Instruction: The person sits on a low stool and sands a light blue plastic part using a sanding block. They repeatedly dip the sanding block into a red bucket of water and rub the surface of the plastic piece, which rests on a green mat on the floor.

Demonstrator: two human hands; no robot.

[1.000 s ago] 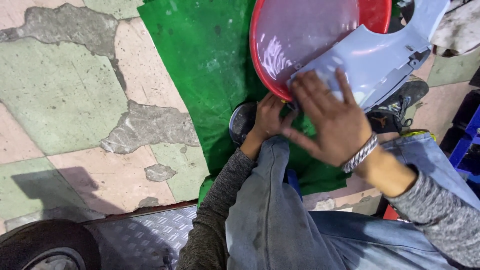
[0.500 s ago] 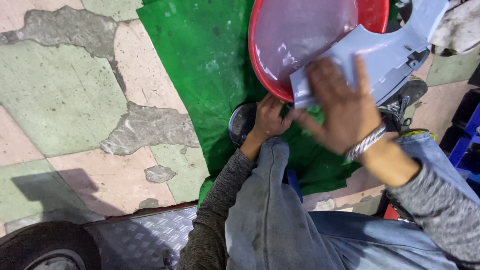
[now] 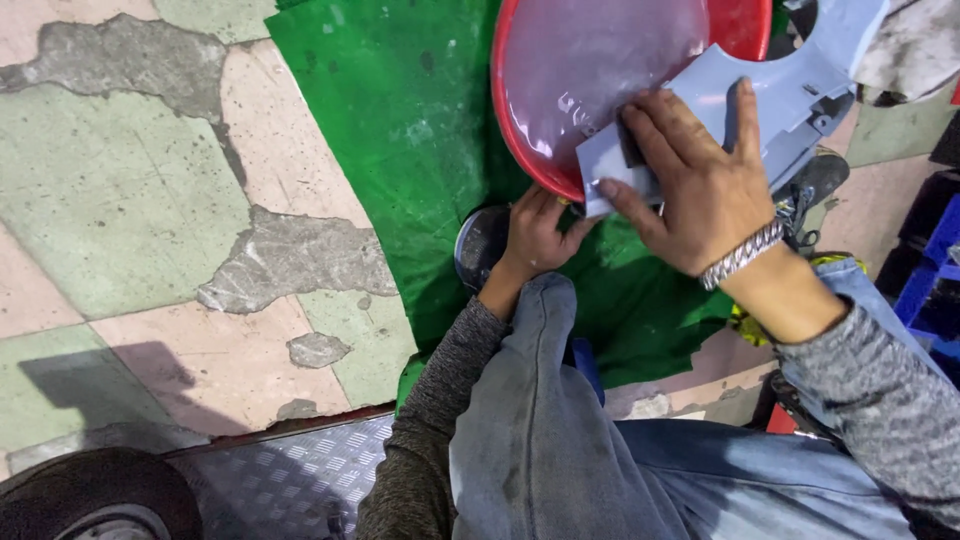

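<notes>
A light blue plastic body panel (image 3: pixel 790 90) lies tilted across a red basin (image 3: pixel 520 165) holding cloudy water. My right hand (image 3: pixel 700 185), with a metal bracelet at the wrist, lies flat on the panel's lower left end. Its fingers press a small dark sheet (image 3: pixel 632 152) against the surface. My left hand (image 3: pixel 535 235) is underneath and grips the panel's lower edge where it meets the basin rim. Both sleeves are grey, and my knee in blue jeans sits between them.
A green sheet (image 3: pixel 400 130) covers the cracked tiled floor (image 3: pixel 130 200) under the basin. A dark shoe (image 3: pixel 480 245) rests by my left hand. A tyre (image 3: pixel 90 495) and a metal tread plate (image 3: pixel 280 480) are at bottom left. Blue crates (image 3: pixel 935 270) stand at right.
My right hand has slid up and left along the panel toward its end over the basin. The left hand has stayed at the panel's lower edge.
</notes>
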